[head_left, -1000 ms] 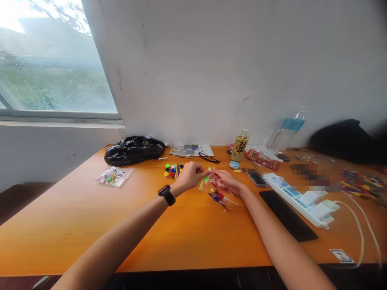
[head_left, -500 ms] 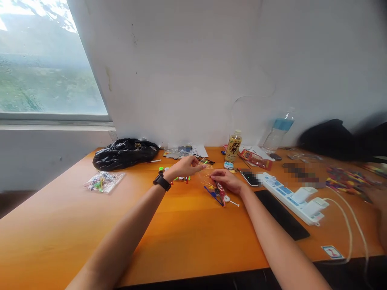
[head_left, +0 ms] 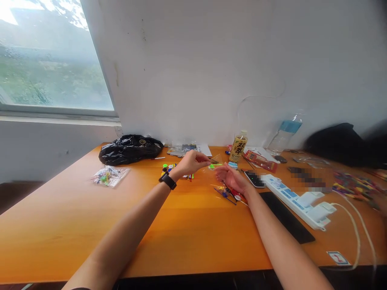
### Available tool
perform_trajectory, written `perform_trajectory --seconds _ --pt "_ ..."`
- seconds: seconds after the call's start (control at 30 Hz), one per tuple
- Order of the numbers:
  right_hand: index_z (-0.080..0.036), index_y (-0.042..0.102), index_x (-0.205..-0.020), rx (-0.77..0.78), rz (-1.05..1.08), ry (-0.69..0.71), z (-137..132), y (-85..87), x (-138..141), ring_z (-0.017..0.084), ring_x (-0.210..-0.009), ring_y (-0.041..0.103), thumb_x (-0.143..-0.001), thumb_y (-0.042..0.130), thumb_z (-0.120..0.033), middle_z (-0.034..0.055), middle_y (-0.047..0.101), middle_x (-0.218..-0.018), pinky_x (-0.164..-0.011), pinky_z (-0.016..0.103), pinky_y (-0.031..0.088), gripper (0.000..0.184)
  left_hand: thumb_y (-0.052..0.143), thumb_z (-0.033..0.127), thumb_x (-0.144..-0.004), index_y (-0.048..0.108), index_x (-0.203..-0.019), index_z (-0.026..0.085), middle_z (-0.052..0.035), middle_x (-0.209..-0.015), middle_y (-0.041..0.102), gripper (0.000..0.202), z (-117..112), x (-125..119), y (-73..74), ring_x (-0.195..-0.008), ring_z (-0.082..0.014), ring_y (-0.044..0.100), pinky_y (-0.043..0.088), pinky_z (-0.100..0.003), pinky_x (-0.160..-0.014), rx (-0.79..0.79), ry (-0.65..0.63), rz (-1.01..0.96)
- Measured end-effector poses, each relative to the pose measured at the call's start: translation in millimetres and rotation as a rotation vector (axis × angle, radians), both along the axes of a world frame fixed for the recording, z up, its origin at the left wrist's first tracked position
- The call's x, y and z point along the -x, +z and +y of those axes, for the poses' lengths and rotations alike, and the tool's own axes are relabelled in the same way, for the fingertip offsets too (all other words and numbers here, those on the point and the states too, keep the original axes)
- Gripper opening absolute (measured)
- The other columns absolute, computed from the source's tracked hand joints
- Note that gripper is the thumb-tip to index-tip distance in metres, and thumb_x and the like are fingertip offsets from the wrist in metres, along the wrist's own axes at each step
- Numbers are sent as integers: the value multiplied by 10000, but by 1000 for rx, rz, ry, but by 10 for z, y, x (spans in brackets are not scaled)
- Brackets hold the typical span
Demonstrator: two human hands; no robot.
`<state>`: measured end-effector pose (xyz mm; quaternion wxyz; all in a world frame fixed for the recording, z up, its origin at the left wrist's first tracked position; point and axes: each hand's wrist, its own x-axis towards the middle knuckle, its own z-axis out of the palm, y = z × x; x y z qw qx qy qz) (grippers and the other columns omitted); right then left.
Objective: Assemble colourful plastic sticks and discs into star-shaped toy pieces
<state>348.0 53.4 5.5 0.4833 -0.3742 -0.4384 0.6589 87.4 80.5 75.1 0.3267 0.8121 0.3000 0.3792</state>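
Lying nearest on the orange-brown table (head_left: pixel 181 237) are blue, red and white plastic pieces (head_left: pixel 238 197), next to the person's right hand (head_left: pixel 232 179), whose fingers curl loosely; whether they grip anything cannot be told. Slightly farther, the left hand (head_left: pixel 193 163) pinches a clear plastic bag (head_left: pixel 217 159), a bright green piece (head_left: pixel 215 165) showing in or against it, between both hands. Beyond stand a yellow-labelled bottle (head_left: pixel 238 148) and, to the left, a black plastic bag (head_left: pixel 130 150) near the wall (head_left: pixel 187 80).
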Motion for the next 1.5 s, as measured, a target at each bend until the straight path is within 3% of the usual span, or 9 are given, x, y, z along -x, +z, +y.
perform_trajectory --seconds 0.17,0.33,0.5,0.63,0.87,1.03,1.2,1.37,1.5 --pt "-176 801 -952 35 28 12 -5 34 -25 186 -829 731 -959 630 -633 94 802 -896 -824 303 551 488 756 484 -876 810 -836 134 -58 -740 755 356 -33 2 47 -665 -154 639 445 -248 -593 24 6 -31" --pt "-173 782 -955 66 -3 3 26 20 -42 203 -809 741 -986 561 -648 117 807 -909 -816 321 565 525 776 306 -853 723 -912 142 -74 -871 779 182 -28 -34 3 -822 -180 733 556 -273 -768 31 -97 -121" --pt "-190 748 -985 65 -12 -20 29 9 -38 238 -867 751 -976 556 -666 132 806 -965 -833 360 586 514 837 260 -779 630 -945 159 -33 -784 726 284 -78 -93 -31 -722 -151 700 540 -241 -687 81 -36 -225" --pt "-195 748 -975 74 0 -22 5 25 -41 232 -842 743 -968 551 -692 118 797 -923 -826 354 585 535 681 220 -891 673 -925 160 -41 -857 737 69 -89 -88 6 -793 -145 689 546 -246 -750 -43 -44 -209" --pt "-163 783 -991 33 34 29 7 51 -23 212 -794 728 -995 500 -679 127 796 -910 -827 336 566 589 761 295 -865 766 -913 152 -45 -829 760 150 -133 -106 69 -772 -164 695 542 -257 -743 -122 54 -185" --pt "-155 784 -991 29 22 27 5 51 -21 228 -800 727 -993 488 -685 144 795 -918 -808 349 564 607 675 243 -923 756 -959 150 -66 -921 782 128 -169 -157 33 -857 -174 716 549 -268 -807 -101 24 -232" --pt "-175 782 -948 41 30 12 15 37 -27 225 -852 730 -986 482 -712 133 801 -966 -845 345 568 616 795 317 -842 718 -848 154 -27 -774 730 180 -216 -189 38 -721 -143 651 516 -244 -694 -96 91 -268" --pt "-173 788 -955 15 17 42 13 35 -24 224 -834 727 -972 484 -739 130 796 -900 -828 340 568 643 677 222 -920 749 -939 168 -34 -854 764 92 -206 -212 -3 -797 -146 691 524 -244 -755 -124 77 -269" --pt "-147 796 -1003 29 48 61 5 35 -25 225 -848 740 -994 435 -739 143 804 -939 -859 346 573 694 752 244 -871 783 -881 165 -52 -851 775 86 -192 -226 -20 -770 -155 683 525 -254 -729 -162 189 -285"
